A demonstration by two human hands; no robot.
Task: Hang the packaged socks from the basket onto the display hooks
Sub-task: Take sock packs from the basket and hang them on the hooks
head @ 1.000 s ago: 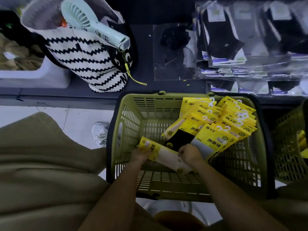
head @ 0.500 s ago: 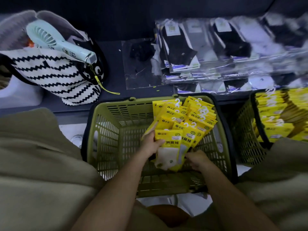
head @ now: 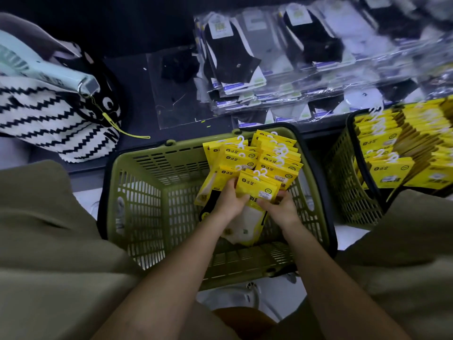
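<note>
Inside the basket (head: 152,187), we've got left hand (head: 229,202) and right hand (head: 279,209) both gripping one sock pack (head: 257,190).

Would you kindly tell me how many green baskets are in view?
2. One green basket sits directly before the person; the second basket stands to its right, partly cut off by the frame edge.

The light is dim and bluish. A dark, flat low shelf (head: 137,77) runs across the far side, above a pale glossy floor (head: 350,233). At the shelf's left end slumps a black-and-white zigzag fabric tote bag (head: 49,119) with a mint-green plastic handheld fan (head: 46,71) lying on top. Clear-wrapped black and white sock packs (head: 282,57) crowd its right end.
</note>
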